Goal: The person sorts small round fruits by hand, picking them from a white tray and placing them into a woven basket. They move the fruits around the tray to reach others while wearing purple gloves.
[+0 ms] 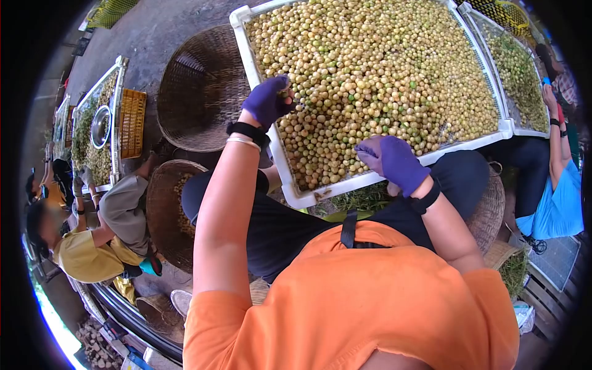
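A white-rimmed tray (280,161) lies before me, filled with small round yellow-tan fruits (370,68), some of them greenish. My left hand (269,102), in a purple glove with bare fingertips, is curled closed over the tray's left edge; whatever its fingers hold is too small to name. Low over the front part of the fruit, my right hand (394,164) in a matching glove is also closed, with its fingers bent inward. Its grip is turned away from view, so I cannot make out what is in it.
Left of the tray stand a large woven basket (185,117) and a smaller basket (161,216) with fruit inside. A person in yellow (86,256) sits at another tray bearing a metal bowl (100,127). At right, a person in blue (552,200) reaches to a neighbouring tray (524,132).
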### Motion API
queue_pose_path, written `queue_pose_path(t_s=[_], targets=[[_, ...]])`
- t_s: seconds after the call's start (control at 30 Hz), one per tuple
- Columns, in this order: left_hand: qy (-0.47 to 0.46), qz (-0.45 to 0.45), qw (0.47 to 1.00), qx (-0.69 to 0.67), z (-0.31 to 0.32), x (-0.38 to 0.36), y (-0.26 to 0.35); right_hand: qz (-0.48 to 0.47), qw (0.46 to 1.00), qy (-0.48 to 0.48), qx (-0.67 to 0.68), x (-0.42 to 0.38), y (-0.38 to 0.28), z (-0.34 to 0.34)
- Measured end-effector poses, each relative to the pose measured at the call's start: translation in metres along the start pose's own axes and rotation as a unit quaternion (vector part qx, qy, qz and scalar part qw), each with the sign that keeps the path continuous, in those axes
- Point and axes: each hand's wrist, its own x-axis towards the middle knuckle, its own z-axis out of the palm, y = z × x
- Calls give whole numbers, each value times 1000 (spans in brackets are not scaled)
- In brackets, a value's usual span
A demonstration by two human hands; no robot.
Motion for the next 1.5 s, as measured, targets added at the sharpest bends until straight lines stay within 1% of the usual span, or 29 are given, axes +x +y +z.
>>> queue_pose_path(t_s=[0.03,0.07,0.13,0.17,0.2,0.23,0.27,0.37,0.5,0.6,0.63,0.67,0.7,0.73,0.77,0.8,0.87,0.97,1.0,1.1,1.13,1.17,1.23,1.27,1.3,1.33,1.43,1.47,1.5], targets=[[-59,-12,993,-100,-6,3,-6,-6,1000,10,12,3,-2,1],[-54,-6,996,-70,-12,7,-13,7,1000,-5,30,4,-5,1],[-45,4,999,-9,-9,7,-21,-14,997,28,67,4,-7,11],[7,29,982,186,-3,11,-25,-23,995,44,85,4,-7,14],[57,54,925,372,7,16,-29,-11,995,54,85,6,-9,14],[104,78,830,543,22,14,-28,1,994,65,83,8,-9,13],[83,106,776,616,31,7,-26,13,994,75,82,9,-9,12],[88,82,720,683,40,19,-32,5,993,95,-65,21,10,15],[127,90,727,668,37,22,-34,42,994,-48,-85,39,9,27],[161,154,756,616,13,31,-30,-19,994,-76,-77,36,2,33],[162,119,851,485,11,28,-28,-33,993,-85,-76,36,2,34],[159,80,923,341,8,25,-27,-47,997,-59,-15,34,8,36],[153,39,970,186,9,16,-23,-37,999,-29,-6,33,9,31],[112,23,986,119,8,6,-19,-26,1000,-1,3,32,10,26],[88,5,993,75,7,4,-21,-16,999,28,13,32,9,21],[63,-12,997,31,6,4,-23,25,1000,16,4,33,6,15],[7,-35,999,-15,8,4,-29,10,998,56,38,33,12,16],[2,11,969,248,39,0,-33,-11,994,92,63,34,16,20],[14,13,920,392,49,6,-36,-17,992,100,69,34,16,22],[-1,-24,944,330,48,30,-42,4,994,88,62,34,12,25],[-23,5,984,179,53,9,-30,29,989,101,107,34,10,25],[-65,-12,988,142,47,5,-24,56,980,115,151,34,6,23],[-155,13,984,91,42,-9,-23,84,965,140,204,35,3,18],[-225,81,959,153,33,-5,-34,84,962,151,212,36,2,15],[-196,-67,976,-71,42,-20,-33,85,958,161,220,37,1,13],[-198,-73,974,-87,47,-28,-36,65,949,184,250,37,-4,10],[-198,-77,967,-139,55,-44,-49,62,951,171,249,37,-11,6],[-197,-74,965,-158,57,-47,-52,62,960,168,214,36,-16,3],[-202,4,979,-40,54,-48,-60,48,962,174,205,35,-15,5]])
